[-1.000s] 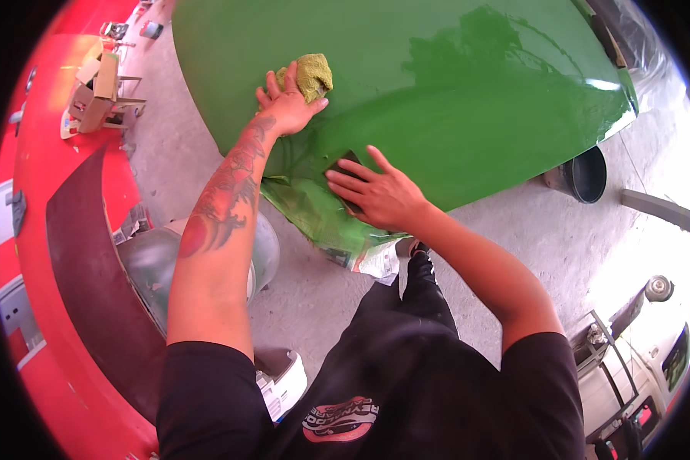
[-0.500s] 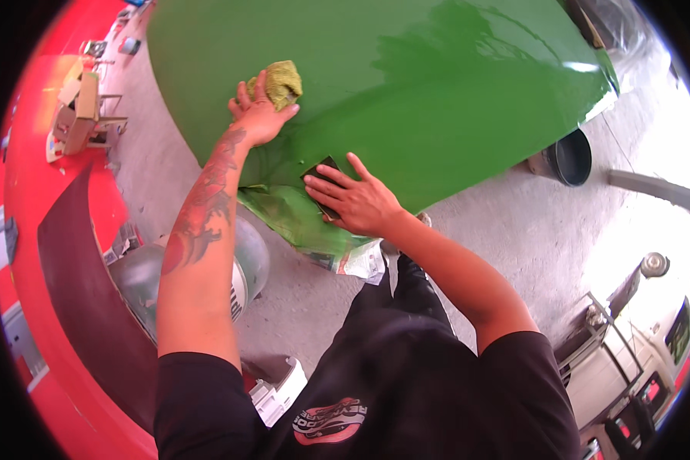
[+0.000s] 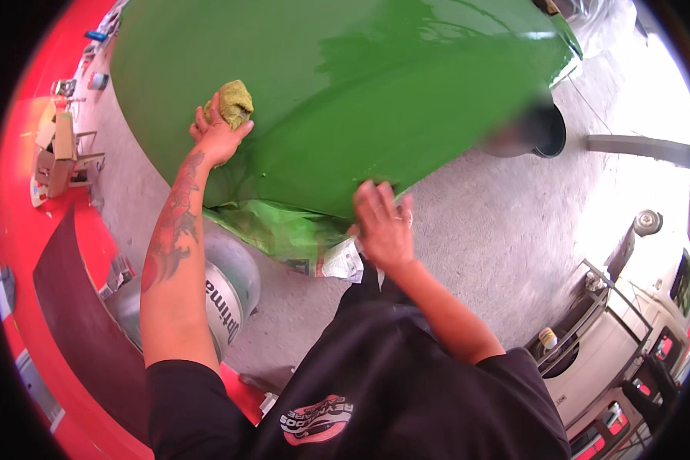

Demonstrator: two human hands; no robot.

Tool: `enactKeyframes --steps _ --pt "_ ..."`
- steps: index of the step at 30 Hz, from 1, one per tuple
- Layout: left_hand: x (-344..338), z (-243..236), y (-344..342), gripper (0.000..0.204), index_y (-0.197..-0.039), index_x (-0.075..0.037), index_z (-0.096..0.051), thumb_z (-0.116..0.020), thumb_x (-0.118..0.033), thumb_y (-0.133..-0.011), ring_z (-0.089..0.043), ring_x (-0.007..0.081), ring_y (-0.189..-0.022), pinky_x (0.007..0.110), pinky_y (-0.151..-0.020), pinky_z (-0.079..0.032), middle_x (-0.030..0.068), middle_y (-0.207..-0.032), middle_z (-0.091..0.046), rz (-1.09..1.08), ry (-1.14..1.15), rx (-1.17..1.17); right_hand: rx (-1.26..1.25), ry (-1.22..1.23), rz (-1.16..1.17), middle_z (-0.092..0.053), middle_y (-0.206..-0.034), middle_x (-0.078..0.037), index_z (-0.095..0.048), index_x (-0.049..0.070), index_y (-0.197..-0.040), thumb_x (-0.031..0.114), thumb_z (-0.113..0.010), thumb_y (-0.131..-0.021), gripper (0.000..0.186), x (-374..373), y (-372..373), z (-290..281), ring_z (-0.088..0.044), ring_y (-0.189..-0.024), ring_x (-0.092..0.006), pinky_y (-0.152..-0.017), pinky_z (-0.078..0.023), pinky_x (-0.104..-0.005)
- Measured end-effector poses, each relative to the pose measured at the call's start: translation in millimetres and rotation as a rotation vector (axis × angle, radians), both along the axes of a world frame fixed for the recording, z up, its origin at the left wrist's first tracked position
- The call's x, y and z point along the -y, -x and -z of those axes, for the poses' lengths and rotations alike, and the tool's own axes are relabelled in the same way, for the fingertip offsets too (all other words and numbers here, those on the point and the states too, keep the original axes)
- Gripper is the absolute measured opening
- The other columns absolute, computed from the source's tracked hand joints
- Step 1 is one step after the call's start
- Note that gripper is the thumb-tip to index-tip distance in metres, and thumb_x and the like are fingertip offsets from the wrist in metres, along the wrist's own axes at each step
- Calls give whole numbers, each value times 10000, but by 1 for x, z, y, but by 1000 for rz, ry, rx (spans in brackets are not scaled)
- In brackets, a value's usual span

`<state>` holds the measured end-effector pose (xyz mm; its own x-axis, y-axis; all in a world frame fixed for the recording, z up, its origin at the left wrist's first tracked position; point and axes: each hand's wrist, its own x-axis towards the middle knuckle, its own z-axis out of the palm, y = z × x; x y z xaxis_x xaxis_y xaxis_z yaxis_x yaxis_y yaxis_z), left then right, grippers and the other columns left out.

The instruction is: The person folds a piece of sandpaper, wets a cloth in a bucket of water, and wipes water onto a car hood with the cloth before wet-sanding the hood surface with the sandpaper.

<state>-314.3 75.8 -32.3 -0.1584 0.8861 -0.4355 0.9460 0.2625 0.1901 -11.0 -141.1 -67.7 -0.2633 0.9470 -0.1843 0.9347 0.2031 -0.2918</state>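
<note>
A large glossy green car panel (image 3: 376, 130), wet-looking and with reflections, spreads out in front of me. Over its left part, my left hand (image 3: 221, 138) holds a bunched yellow-green cloth (image 3: 235, 103) against the surface. At the near right edge is my right hand (image 3: 383, 226), slightly blurred, its fingertips over the rim. A dark edge of a sanding pad (image 3: 394, 186) peeks out past those fingers, the rest covered by the hand. Green-stained masking sheet and paper (image 3: 284, 230) hang from the panel's near edge between my arms.
A dark bucket (image 3: 550, 132) stands beyond the panel's right edge, near a grey beam (image 3: 644, 150). To my left are a rounded tank (image 3: 234, 268), a curved maroon panel (image 3: 84, 307) and cardboard boxes (image 3: 57, 153). A pale vehicle (image 3: 613, 330) is at lower right.
My right hand has slid right and toward me to the panel's edge, taking the dark pad along. The view has shifted; my left hand still holds the cloth on the panel.
</note>
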Motion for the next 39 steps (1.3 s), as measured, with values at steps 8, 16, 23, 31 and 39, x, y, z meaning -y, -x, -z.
enactKeyframes --steps 8,16,23,31,39 --pt "-2 2 4 1065 -1517 -264 82 -653 -565 -809 27 454 -1417 539 -1147 -119 215 -1550 140 -14 -34 -50 57 -187 253 -213 -1574 -44 -297 174 -1481 440 -511 -910 665 -61 -94 8 -214 -1442 -262 -1105 -118 -649" --pt "-3 2 -1 1063 -1516 -270 81 -655 -564 -808 45 449 -1418 541 -1144 -126 216 -1547 148 -13 -15 -37 -3 -98 23 -212 -1569 -57 -272 133 -1488 463 -537 -876 744 -29 26 -1 -185 -1446 -253 -1128 -140 -601" --pt "4 -1 8 1066 -1513 -234 97 -648 -552 -821 98 419 -1422 528 -1149 -70 223 -1542 144 -31 2 10 -24 -128 -48 -311 -1525 -28 -307 190 -1450 466 -567 -857 704 -80 -24 -19 -281 -1418 -232 -1117 -163 -619" --pt "2 -3 10 1062 -1511 -209 98 -650 -534 -830 92 398 -1426 527 -1149 -62 238 -1534 140 17 -22 -18 1 -360 314 -325 -1506 -117 -331 98 -1444 409 -521 -905 651 -135 -1 6 -293 -1391 -317 -1081 -210 -639" --pt "4 0 8 1060 -1511 -197 96 -639 -546 -832 80 397 -1427 516 -1154 -72 235 -1538 122 28 -16 1 -128 -142 -311 -288 -1544 -4 -308 175 -1473 558 -496 -879 732 -117 60 -9 -243 -1432 -194 -1130 -150 -601"
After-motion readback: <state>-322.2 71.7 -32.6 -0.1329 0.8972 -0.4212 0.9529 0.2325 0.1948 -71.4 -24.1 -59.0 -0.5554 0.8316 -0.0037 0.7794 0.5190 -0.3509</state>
